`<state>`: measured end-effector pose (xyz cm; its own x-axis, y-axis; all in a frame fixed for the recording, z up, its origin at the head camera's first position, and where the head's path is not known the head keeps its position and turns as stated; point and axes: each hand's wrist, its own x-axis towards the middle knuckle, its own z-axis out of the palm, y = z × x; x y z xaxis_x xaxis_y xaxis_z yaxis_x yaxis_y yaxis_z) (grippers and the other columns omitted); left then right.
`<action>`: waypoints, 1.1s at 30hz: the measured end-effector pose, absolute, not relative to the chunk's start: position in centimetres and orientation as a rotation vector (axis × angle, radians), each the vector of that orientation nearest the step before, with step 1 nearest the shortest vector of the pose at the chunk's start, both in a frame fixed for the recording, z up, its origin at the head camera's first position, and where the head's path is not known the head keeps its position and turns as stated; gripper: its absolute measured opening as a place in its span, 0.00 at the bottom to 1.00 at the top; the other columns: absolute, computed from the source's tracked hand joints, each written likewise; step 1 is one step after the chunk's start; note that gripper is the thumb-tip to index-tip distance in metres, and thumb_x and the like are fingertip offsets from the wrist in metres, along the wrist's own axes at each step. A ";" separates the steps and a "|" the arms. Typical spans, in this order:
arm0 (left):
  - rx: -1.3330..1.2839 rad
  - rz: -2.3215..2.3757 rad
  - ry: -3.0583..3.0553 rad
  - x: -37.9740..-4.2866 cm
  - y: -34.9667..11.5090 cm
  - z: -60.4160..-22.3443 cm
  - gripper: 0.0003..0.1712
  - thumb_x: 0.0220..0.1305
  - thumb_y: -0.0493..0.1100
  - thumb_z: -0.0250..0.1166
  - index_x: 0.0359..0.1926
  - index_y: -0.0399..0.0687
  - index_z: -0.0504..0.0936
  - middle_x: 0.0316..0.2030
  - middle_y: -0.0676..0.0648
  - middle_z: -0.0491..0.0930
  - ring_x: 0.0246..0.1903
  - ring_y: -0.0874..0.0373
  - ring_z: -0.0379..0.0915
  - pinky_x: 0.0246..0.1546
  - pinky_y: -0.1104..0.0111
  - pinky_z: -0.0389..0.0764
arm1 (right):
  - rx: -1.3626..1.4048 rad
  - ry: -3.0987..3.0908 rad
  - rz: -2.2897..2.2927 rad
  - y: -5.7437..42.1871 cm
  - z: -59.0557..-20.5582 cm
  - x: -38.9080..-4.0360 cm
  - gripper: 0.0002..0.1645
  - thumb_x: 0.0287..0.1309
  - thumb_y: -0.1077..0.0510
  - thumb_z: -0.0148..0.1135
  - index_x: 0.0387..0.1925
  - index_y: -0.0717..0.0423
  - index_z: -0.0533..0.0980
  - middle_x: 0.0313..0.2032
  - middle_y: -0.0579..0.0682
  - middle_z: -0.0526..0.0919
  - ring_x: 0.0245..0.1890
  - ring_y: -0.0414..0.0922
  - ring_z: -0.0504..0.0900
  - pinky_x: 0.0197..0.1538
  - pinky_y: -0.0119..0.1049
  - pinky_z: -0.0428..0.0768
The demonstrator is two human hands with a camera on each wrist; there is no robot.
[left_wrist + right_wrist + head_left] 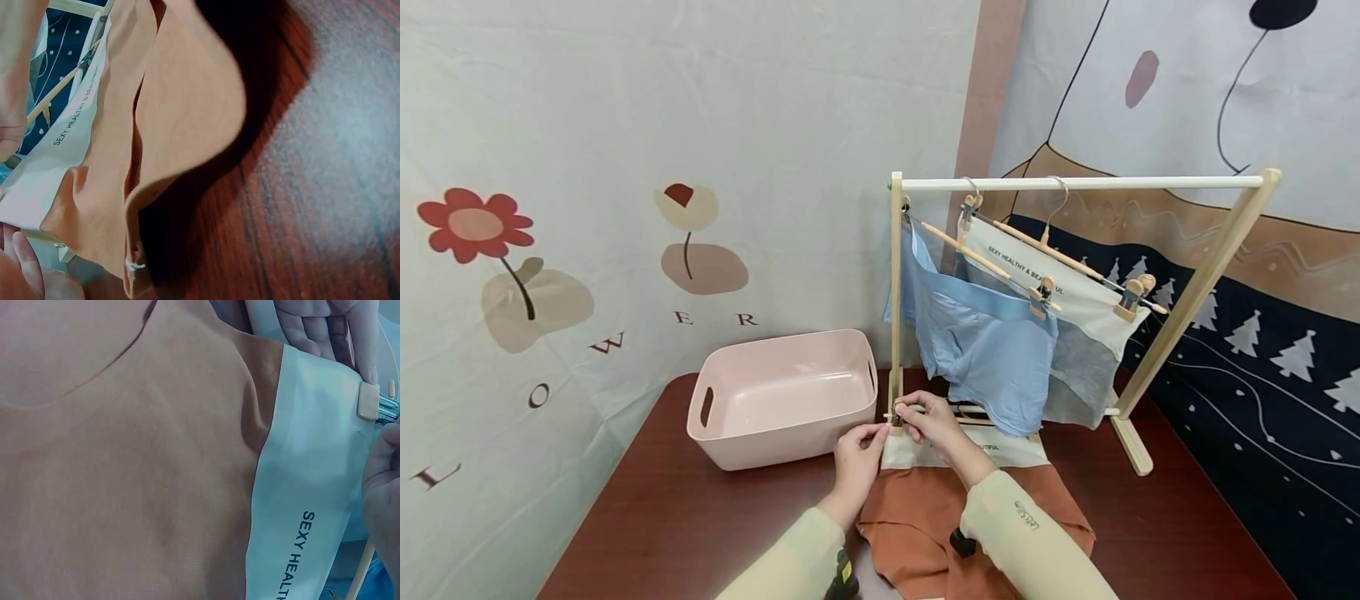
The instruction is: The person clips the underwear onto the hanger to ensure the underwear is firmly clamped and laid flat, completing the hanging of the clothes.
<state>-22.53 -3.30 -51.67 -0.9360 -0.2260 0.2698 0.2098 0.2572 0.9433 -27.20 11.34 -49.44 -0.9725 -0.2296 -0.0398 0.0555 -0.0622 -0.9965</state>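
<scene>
Orange-brown underpants (910, 517) with a white lettered waistband (306, 462) lie spread on the table in front of the rack. My left hand (859, 462) pinches the left corner of that waistband between thumb and fingers. Just beyond it, my right hand (934, 423) pinches the clip (369, 401) of a wooden hanger (360, 572), and the clip's wooden pad lies over the waistband edge. Lettering on the band shows in both wrist views. In the left wrist view, the orange-brown cloth (181, 106) hangs over in a fold.
A wooden rack (1195, 292) with a white bar stands behind my hands. Blue underpants (992, 342) and a grey pair with a white waistband (1082, 375) hang from it on clip hangers. To the left sits a pink basket (782, 446) on the dark red table (700, 525).
</scene>
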 end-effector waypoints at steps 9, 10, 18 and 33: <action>0.030 -1.593 -2.226 -22.5 -3.3 -51.8 0.04 0.56 0.38 0.69 0.32 0.42 0.88 0.32 0.44 0.86 0.30 0.55 0.83 0.30 0.75 0.80 | -0.176 2.060 -2.101 11.1 -50.2 -27.4 0.22 0.59 0.58 0.64 0.52 0.68 0.74 0.17 0.44 0.73 0.10 0.36 0.66 0.16 0.27 0.65; 0.031 -1.573 -2.229 -22.5 -3.3 -51.8 0.04 0.56 0.38 0.69 0.32 0.42 0.88 0.32 0.44 0.86 0.30 0.54 0.83 0.31 0.75 0.80 | -0.170 2.066 -2.093 11.0 -50.2 -27.4 0.22 0.58 0.58 0.64 0.52 0.67 0.75 0.17 0.44 0.74 0.10 0.36 0.66 0.16 0.27 0.66; 0.043 -1.520 -2.251 -22.6 -3.5 -52.0 0.04 0.56 0.36 0.69 0.32 0.41 0.88 0.32 0.43 0.86 0.31 0.54 0.84 0.30 0.74 0.80 | -0.198 2.118 -1.989 10.5 -49.8 -26.8 0.27 0.60 0.56 0.62 0.58 0.65 0.72 0.16 0.50 0.76 0.12 0.37 0.71 0.18 0.28 0.68; 0.031 -1.394 -2.362 -22.6 -3.3 -53.3 0.07 0.54 0.30 0.66 0.36 0.35 0.86 0.31 0.41 0.85 0.31 0.51 0.83 0.31 0.69 0.82 | -0.444 2.420 -1.603 14.1 -49.1 -23.3 0.30 0.60 0.61 0.60 0.64 0.59 0.66 0.62 0.61 0.66 0.34 0.49 0.82 0.31 0.38 0.79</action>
<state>-22.65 -3.34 -53.28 -0.9213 -0.2157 0.3234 0.1788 0.5036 0.8452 -23.29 14.12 -49.12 -0.9338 -0.3578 -0.0045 -0.1353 0.3647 -0.9213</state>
